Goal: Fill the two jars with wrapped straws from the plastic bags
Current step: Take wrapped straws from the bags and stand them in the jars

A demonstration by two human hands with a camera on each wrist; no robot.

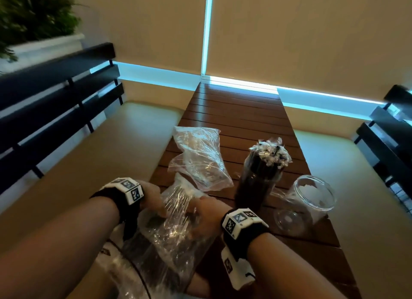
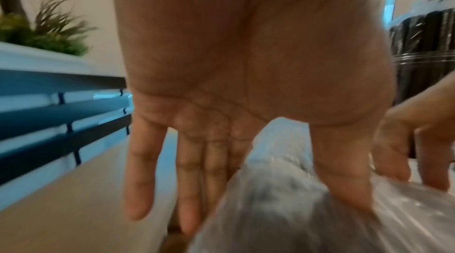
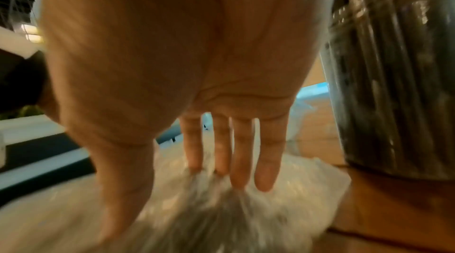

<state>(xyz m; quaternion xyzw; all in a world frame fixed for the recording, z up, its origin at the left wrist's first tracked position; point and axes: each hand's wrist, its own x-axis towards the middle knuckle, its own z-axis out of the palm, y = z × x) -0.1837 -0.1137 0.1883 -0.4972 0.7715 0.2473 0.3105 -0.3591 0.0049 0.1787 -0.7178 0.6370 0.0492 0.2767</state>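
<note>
A clear plastic bag of dark wrapped straws lies at the near edge of the wooden table. My left hand holds its left side, thumb over the plastic and fingers straight beside it. My right hand pinches the bag's gathered plastic on the right. One jar stands upright, packed with black wrapped straws. A second clear jar lies on its side to the right with no straws in it.
An emptied, crumpled plastic bag lies behind the held bag. Beige bench seats with black slatted backrests flank the table. A plant in a white planter stands at the upper left.
</note>
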